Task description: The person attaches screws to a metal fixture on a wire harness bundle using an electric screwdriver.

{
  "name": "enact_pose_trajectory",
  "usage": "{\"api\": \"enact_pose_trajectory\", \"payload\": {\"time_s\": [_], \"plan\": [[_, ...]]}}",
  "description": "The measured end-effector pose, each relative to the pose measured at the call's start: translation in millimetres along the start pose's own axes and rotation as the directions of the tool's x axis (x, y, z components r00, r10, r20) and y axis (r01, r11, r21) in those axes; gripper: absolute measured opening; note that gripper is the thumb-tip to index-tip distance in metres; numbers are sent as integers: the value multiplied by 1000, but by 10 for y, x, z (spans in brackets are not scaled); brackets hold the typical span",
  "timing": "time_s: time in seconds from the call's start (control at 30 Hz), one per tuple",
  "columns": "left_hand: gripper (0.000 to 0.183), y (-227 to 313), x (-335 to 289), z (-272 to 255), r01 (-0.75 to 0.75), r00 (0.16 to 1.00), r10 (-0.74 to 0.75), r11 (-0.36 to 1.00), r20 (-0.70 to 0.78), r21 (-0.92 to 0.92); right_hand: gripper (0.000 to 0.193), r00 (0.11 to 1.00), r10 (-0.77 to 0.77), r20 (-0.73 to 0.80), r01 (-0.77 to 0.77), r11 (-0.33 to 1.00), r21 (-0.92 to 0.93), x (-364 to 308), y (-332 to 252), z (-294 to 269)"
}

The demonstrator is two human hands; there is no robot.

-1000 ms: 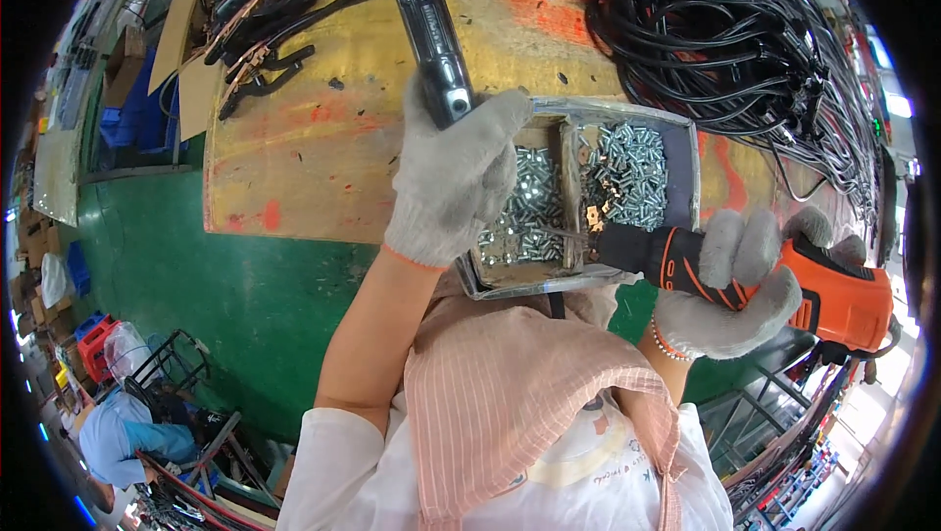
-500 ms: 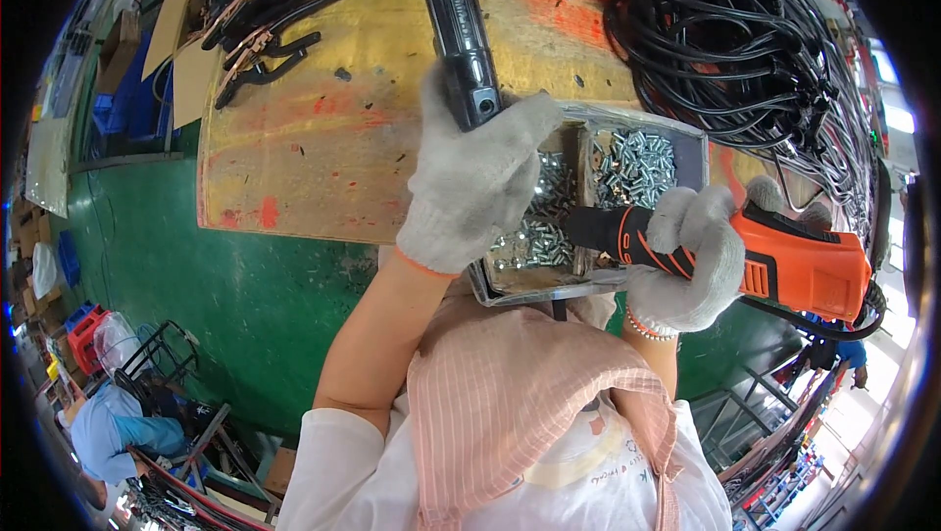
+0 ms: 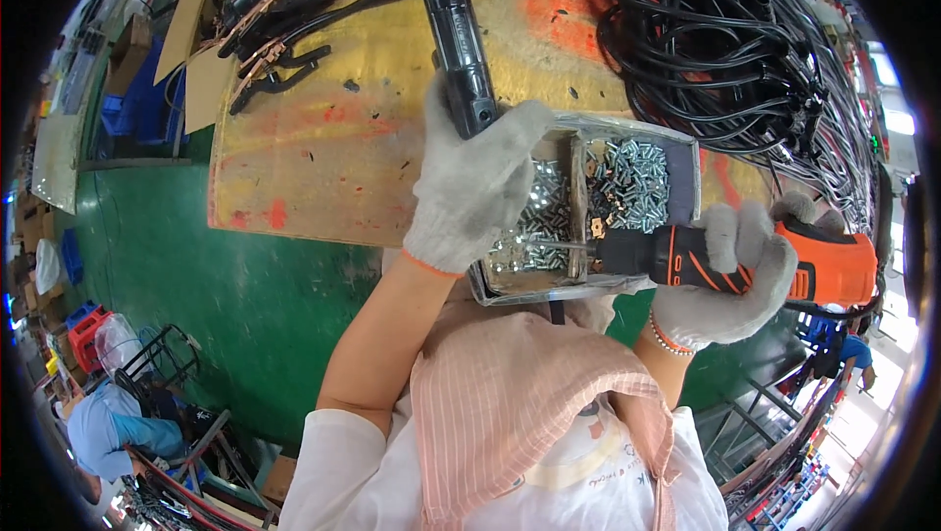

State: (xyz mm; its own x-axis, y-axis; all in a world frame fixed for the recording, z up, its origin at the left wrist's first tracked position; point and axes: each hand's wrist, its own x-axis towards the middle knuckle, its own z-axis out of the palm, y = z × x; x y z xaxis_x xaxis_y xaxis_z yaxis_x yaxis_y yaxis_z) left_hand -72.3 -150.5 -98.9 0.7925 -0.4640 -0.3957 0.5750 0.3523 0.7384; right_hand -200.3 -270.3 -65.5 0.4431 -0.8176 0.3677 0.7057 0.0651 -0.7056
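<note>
My left hand (image 3: 466, 183), in a grey-white knitted glove, is closed round the lower end of a black tubular handle (image 3: 457, 41) that slants up and away. My gloved right hand (image 3: 740, 271) grips an orange and black electric screwdriver (image 3: 833, 265). The screwdriver lies roughly level, its thin bit (image 3: 561, 245) pointing left over the near part of a two-compartment box (image 3: 698, 164). Small silver screws (image 3: 642, 183) fill the right compartment, with some dark and coppery bits among them. More metal fasteners (image 3: 551, 203) lie in the left compartment, partly hidden behind my left hand.
Coiled black cables (image 3: 716, 51) are heaped at the far right of the paint-stained yellow table (image 3: 323, 159). Black clamps with copper-coloured parts (image 3: 270, 66) lie far left, beside a cardboard box (image 3: 186, 17). A person in light blue (image 3: 108, 433) is at lower left.
My right hand has drawn the screwdriver to the right and slightly nearer, so its bit and more of the right compartment now show. The left hand still holds the handle, almost unmoved.
</note>
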Motion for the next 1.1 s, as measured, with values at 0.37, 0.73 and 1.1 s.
{"api": "enact_pose_trajectory", "payload": {"time_s": [0.37,0.73,1.1], "plan": [[34,-86,-264,-79,73,997,-73,997,13,3,19,995,79,56,-72,991,-115,24,-52,-160],[72,-150,-241,-51,57,998,-58,998,-29,-22,40,961,-96,258,244,733,-635,122,99,-546],[75,-167,-218,-60,53,998,-53,999,-16,2,30,995,17,96,10,960,-279,110,163,-691]]}}
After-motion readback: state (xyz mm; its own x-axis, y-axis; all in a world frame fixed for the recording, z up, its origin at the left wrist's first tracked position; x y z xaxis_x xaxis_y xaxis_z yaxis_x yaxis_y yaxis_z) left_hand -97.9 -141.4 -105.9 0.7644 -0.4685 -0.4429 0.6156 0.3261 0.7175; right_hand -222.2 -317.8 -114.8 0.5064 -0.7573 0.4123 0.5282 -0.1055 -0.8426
